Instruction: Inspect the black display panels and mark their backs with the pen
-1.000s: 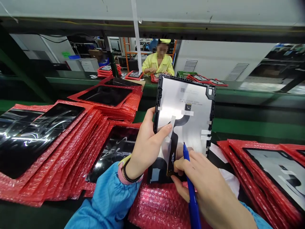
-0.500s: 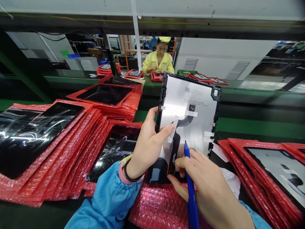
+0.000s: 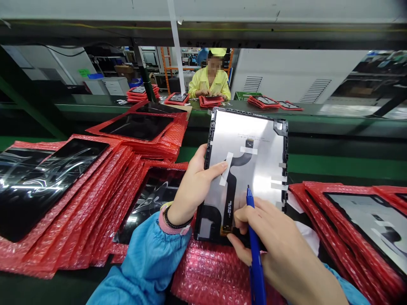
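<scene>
A display panel (image 3: 257, 169) with a silver back, black frame, dark flex cable and white tape strips is held up, tilted, in front of me. My left hand (image 3: 192, 188) grips its left edge, the thumb lying on the back near a tape strip. A blue pen (image 3: 256, 258) sits in my right hand (image 3: 280, 245), its tip pointing up over the silver back. The right thumb and curled fingers are at the panel's lower edge, close to the cable's end. Red bubble wrap (image 3: 206, 275) lies beneath the panel.
Stacked red bubble-wrap sleeves with black panels (image 3: 79, 212) stand at left, with another stack (image 3: 136, 127) behind. More wrapped panels (image 3: 365, 220) lie at right. Across the bench, a person in yellow (image 3: 210, 82) works beside red-wrapped panels. A shelf beam (image 3: 203, 34) crosses overhead.
The panel has tilted and shifted slightly left and down, and reflections on its back have moved. Both hands keep their holds. The person opposite has a dark panel showing at their hands.
</scene>
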Available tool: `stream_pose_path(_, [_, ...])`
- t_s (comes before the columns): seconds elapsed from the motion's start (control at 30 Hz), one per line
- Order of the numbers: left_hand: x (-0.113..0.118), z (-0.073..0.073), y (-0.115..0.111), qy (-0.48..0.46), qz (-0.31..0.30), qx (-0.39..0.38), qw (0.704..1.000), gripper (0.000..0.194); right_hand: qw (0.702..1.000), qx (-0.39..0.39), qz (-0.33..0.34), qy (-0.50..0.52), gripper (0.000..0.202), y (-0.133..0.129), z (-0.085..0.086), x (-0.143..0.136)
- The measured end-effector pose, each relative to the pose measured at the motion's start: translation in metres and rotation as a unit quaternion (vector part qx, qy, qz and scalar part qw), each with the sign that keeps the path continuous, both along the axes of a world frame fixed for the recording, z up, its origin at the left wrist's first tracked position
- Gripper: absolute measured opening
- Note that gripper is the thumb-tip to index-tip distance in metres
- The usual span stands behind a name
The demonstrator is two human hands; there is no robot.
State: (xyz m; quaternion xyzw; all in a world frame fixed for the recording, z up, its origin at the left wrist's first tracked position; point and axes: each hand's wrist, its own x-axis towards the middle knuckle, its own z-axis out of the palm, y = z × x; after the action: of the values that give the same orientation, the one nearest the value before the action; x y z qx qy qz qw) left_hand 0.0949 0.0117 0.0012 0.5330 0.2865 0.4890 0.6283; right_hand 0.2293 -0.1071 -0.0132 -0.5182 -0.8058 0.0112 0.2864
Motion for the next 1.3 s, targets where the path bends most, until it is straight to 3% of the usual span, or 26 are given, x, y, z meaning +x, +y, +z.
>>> stream_pose_path(0.3, [0.007,-0.005,0.001,0.001,-0.012,-0.027,1.000,0.035,0.999,0.042,-0.027,-0.010,0.024,0.001,0.000,-0.005])
stream_pose_path(0.47, [0.006,-0.003,0.002,0.004,-0.019,-0.038,0.999,0.034,0.997,0.024,-0.053,0.046,0.029,0.001,0.001,-0.007])
stream_pose_path(0.63, [0.004,-0.002,0.007,0.019,-0.007,-0.032,0.999,0.034,0.993,-0.015,0.069,0.096,0.013,-0.004,0.010,0.005])
stream_pose_path(0.77, [0.003,-0.003,0.009,0.015,-0.022,-0.032,0.999,0.031,0.988,-0.021,0.136,0.063,0.022,-0.010,0.017,0.015])
stream_pose_path(1.07, [0.003,-0.001,0.009,-0.012,-0.020,-0.056,0.998,0.029,0.983,0.076,0.154,-0.067,0.021,-0.004,0.018,0.007])
stream_pose_path(1.3, [0.003,-0.003,0.012,-0.021,-0.003,-0.057,0.998,0.034,0.989,0.087,0.111,-0.039,0.032,-0.006,0.018,0.012])
